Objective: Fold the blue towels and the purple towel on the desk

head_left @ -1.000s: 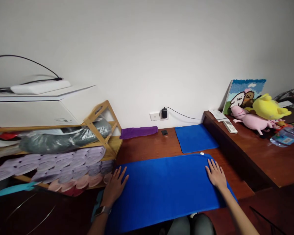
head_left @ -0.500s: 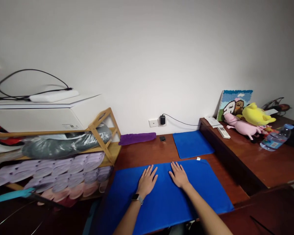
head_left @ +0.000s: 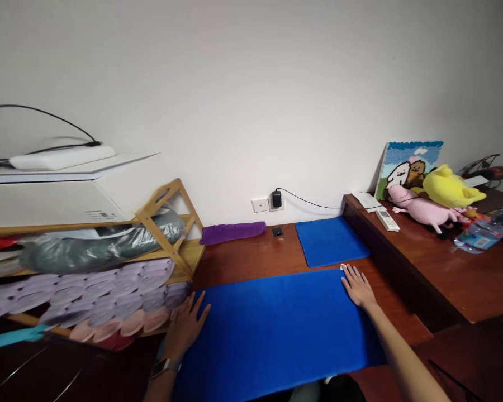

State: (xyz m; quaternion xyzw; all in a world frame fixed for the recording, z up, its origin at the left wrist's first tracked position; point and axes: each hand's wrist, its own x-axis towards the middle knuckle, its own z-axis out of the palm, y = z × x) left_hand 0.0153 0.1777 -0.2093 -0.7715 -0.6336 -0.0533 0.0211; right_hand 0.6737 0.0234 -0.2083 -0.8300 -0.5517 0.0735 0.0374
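Large blue cloth (head_left: 272,329) (tag (head_left: 342,267) unreadable)

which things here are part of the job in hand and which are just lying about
In hand:
large blue cloth, spread flat, left hand at its left edge, right hand near its far right corner
possibly the smaller blue cloth and purple cloth, both untouched

Seemingly just lying about:
remote control
pink plush toy
yellow plush toy
plastic bottle
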